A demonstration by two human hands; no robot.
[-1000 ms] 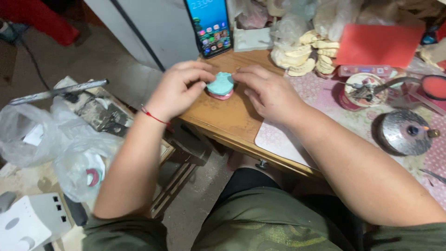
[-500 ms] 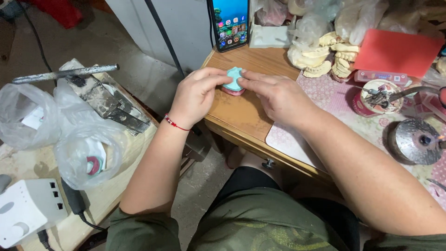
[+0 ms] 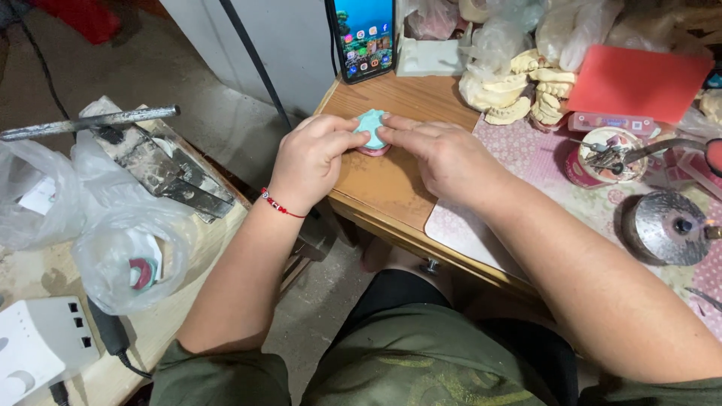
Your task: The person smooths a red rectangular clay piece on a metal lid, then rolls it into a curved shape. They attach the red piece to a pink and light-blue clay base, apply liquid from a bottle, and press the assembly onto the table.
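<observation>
I've got both hands on the small teal-and-pink dental mould (image 3: 371, 131) on the wooden bench (image 3: 391, 195), just below the propped smartphone (image 3: 365, 37). Left hand (image 3: 312, 158) and right hand (image 3: 444, 154) fingers pinch its edges closed. Looks light, stiff, probably brittle; best held by the rim.

Red cord bracelet (image 3: 282, 205); olive shirt (image 3: 391, 368), perhaps patterned.

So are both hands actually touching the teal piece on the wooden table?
Touching. The head view shows left hand fingertips on the teal piece from one side and right hand fingertips on the other, no gap.
</observation>
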